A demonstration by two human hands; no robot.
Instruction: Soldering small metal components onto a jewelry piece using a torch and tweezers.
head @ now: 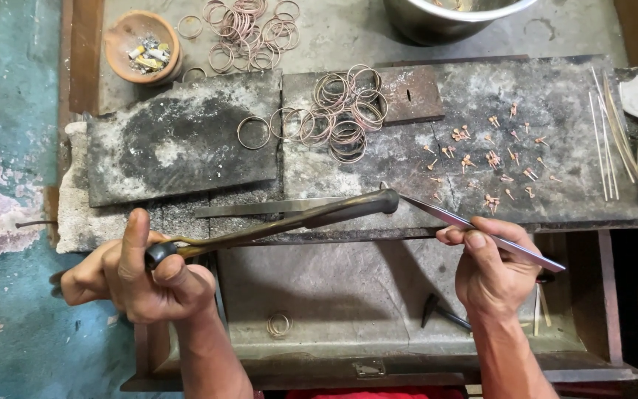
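the slabs (pixel 186 140) are grey, scorched black in patches. wire rings (pixel 345 111) gleam coppery pink. the tweezers (pixel 481 230) are silver, the blowpipe (pixel 282 222) dark brown. the small bowl (pixel 142 44) is terracotta orange. the floor (pixel 9 148) is teal with pale pink blotches.

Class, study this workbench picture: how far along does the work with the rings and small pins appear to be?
Done: many wire rings lie formed in piles on the charred slab. In hand: the left hand holds a torch-like brass pipe, the right hand holds tweezers, both tips over the slab's front edge. Left, apparently: the small pins lie scattered loose, apart from the rings, so none look joined yet.
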